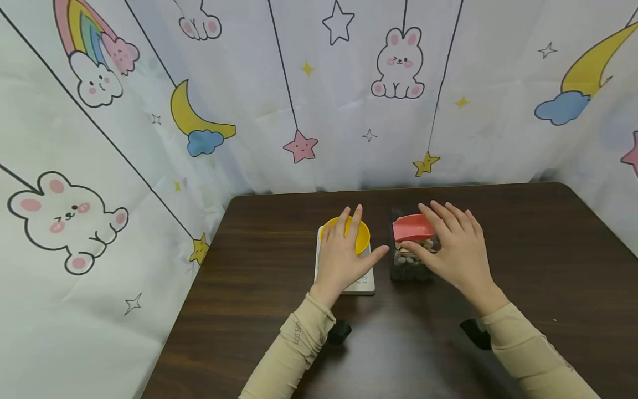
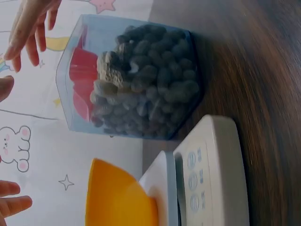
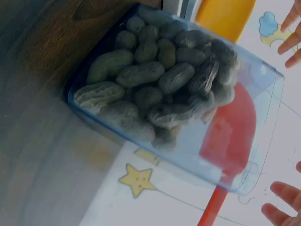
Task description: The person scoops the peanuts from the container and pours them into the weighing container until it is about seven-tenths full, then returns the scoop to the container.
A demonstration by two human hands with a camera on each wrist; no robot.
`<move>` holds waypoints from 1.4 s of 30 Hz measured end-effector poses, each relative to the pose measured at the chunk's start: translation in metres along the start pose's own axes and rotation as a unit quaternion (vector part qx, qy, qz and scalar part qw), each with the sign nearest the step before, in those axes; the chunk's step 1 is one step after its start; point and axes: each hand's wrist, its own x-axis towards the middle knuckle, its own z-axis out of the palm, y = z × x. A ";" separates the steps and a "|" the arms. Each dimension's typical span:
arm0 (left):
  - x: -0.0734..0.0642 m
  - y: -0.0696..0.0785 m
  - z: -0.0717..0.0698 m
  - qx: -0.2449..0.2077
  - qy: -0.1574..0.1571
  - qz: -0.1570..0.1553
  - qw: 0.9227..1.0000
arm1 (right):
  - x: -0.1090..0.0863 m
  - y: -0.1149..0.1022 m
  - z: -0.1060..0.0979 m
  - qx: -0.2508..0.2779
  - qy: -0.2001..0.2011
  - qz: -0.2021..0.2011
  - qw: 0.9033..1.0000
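Fingers spread, my left hand (image 1: 344,257) hovers over a yellow bowl (image 1: 364,239) and holds nothing. The bowl stands on a white kitchen scale (image 1: 365,285), whose round buttons show in the left wrist view. To the right is a clear plastic container (image 2: 66,89) of unshelled peanuts (image 3: 141,74). A red scoop (image 1: 411,227) lies on the peanuts, its handle reaching past the rim in the right wrist view. My right hand (image 1: 461,252) hangs above that container, fingers apart and thumb stretched across its near side, with nothing in its grasp.
Both things stand on a dark wood-grain table (image 1: 249,277). A white curtain (image 1: 264,105) printed with rabbits, stars and moons hangs behind and to the left of it. Black wrist straps sit below the beige sleeves (image 1: 533,349).
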 end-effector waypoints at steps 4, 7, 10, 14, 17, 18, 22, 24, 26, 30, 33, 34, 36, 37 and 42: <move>0.002 0.003 0.002 -0.061 -0.010 -0.015 0.998 | 0.002 0.007 -0.001 0.024 0.032 0.000 0.999; 0.005 0.008 0.002 -0.089 -0.016 -0.022 0.996 | 0.004 0.011 -0.002 0.037 0.043 0.005 0.998; 0.007 0.013 0.004 -0.122 -0.027 -0.029 0.992 | 0.004 0.015 -0.003 0.046 0.051 0.015 0.998; 0.009 0.020 0.008 -0.176 -0.050 -0.039 0.982 | 0.004 0.021 -0.003 0.056 0.063 0.032 0.996; 0.010 0.025 0.011 -0.200 -0.059 -0.042 0.977 | 0.003 0.028 -0.003 0.066 0.070 0.046 0.994; 0.010 0.027 0.012 -0.207 -0.061 -0.044 0.975 | 0.003 0.030 -0.003 0.071 0.069 0.054 0.994; 0.010 0.034 0.016 -0.234 -0.054 -0.045 0.970 | 0.000 0.040 -0.003 0.100 0.067 0.081 0.989; 0.010 0.038 0.019 -0.248 -0.048 -0.046 0.967 | -0.001 0.044 -0.003 0.119 0.063 0.102 0.986; 0.010 0.041 0.022 -0.260 -0.043 -0.047 0.964 | -0.003 0.048 -0.003 0.135 0.065 0.121 0.981; 0.009 0.047 0.028 -0.272 -0.051 -0.059 0.959 | -0.006 0.054 -0.003 0.169 0.063 0.165 0.970; 0.008 0.049 0.033 -0.267 -0.058 -0.067 0.960 | -0.007 0.057 -0.003 0.188 0.050 0.206 0.959; 0.007 0.050 0.035 -0.264 -0.059 -0.067 0.960 | -0.008 0.058 -0.002 0.193 0.045 0.220 0.955; 0.006 0.051 0.038 -0.260 -0.061 -0.066 0.961 | -0.009 0.059 -0.001 0.199 0.038 0.243 0.949; 0.005 0.052 0.040 -0.261 -0.060 -0.064 0.961 | -0.010 0.059 0.000 0.199 0.036 0.254 0.946; 0.003 0.055 0.048 -0.278 -0.066 -0.064 0.956 | -0.013 0.062 0.006 0.197 0.034 0.297 0.934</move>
